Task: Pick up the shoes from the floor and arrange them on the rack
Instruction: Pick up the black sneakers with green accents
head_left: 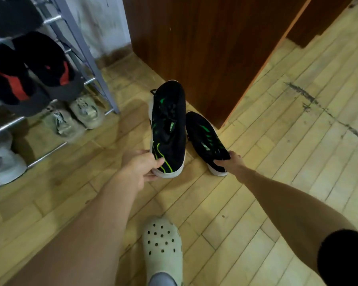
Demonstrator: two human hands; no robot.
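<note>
Two black sneakers with green stripes and white soles are in the middle of the view. My left hand (142,167) grips the heel of the left sneaker (170,124), which is lifted and points away from me. My right hand (228,162) pinches the heel of the right sneaker (205,139), which lies lower, near the wooden floor. The metal shoe rack (85,52) stands at the left, with black and red shoes (41,65) on an upper shelf and beige shoes (79,114) at its bottom level.
A dark wooden door (205,48) stands just behind the sneakers. My foot in a pale clog (163,242) is at the bottom centre. A grey-white shoe (4,164) sits at the rack's lower left. Light wooden floor (287,162) spreads to the right.
</note>
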